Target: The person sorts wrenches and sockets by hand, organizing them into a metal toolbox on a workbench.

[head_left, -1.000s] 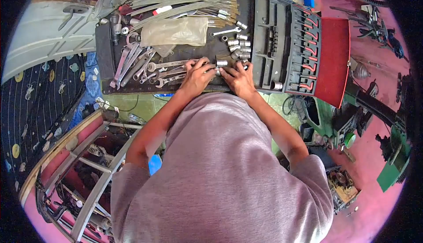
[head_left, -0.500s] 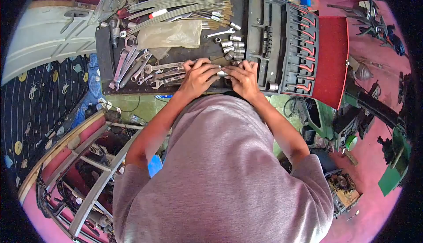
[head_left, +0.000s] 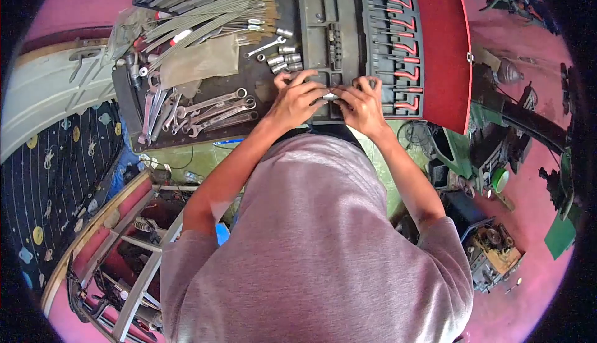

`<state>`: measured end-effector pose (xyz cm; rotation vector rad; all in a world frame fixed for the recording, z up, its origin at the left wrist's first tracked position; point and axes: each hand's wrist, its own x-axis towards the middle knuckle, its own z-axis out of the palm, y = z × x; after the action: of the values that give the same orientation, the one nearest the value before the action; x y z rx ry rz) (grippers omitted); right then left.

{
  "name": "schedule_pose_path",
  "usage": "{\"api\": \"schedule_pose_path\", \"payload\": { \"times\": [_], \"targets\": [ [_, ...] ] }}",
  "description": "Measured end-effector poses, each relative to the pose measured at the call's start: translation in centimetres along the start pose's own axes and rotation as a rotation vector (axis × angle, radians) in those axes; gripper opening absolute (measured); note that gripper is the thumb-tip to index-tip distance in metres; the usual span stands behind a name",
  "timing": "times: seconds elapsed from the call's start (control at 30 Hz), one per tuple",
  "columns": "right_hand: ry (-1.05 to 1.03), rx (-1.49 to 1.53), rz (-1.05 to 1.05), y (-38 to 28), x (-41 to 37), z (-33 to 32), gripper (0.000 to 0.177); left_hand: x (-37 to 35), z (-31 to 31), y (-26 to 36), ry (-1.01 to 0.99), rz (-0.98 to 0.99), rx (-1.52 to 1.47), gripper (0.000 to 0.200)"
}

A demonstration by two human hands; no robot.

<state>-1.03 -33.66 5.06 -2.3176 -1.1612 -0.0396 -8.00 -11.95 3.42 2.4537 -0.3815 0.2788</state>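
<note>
At the near edge of the open tool case (head_left: 323,38), the left hand (head_left: 298,99) and the right hand (head_left: 365,104) are meeting over its black tray. The left hand's grip is pinching together on a small silver socket (head_left: 330,96), which is sitting between the two hands just above the tray's front rim. The right hand's thumb is touching the same socket while its fingers are curling over the tray; whether its grip is clamping the piece I cannot tell. Red-tipped tools (head_left: 404,51) are lying in rows in the tray's right part, and the red lid (head_left: 443,51) is lying open beside them. Just left of the hands, loose sockets (head_left: 283,59) are clustering on the dark tabletop (head_left: 249,82), with wrenches (head_left: 214,110) spreading further left. A plastic bag (head_left: 199,62) and a bundle of cables (head_left: 211,17) are lying beyond the wrenches, well apart from both hands.
</note>
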Motion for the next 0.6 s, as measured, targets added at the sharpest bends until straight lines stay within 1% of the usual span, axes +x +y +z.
{"api": "schedule_pose_path", "payload": {
  "times": [0.13,0.2,0.3,0.43,0.57,0.6],
  "targets": [
    [-0.066,-0.023,0.083,1.4,-1.6,-1.4,0.038,1.4,2.1,1.5,-0.003,0.011,-0.037,0.022],
    [-0.062,-0.021,0.081,2.1,-2.4,-1.6,0.036,1.7,2.9,2.0,-0.026,-0.002,-0.037,0.024],
    [-0.094,-0.025,0.119,2.9,-3.4,-1.7,0.034,2.0,4.2,2.4,-0.033,0.001,-0.043,0.021],
    [-0.1,-0.042,0.114,3.7,-4.1,-1.8,0.033,2.0,5.2,2.8,-0.014,-0.013,-0.045,0.02],
    [-0.078,-0.034,0.116,4.2,-4.6,-1.5,0.032,2.2,5.6,3.1,-0.059,-0.065,-0.069,0.019],
    [-0.098,-0.051,0.112,4.2,-4.6,-1.7,0.027,2.2,5.7,3.2,-0.055,-0.054,-0.055,0.016]
  ]
}}
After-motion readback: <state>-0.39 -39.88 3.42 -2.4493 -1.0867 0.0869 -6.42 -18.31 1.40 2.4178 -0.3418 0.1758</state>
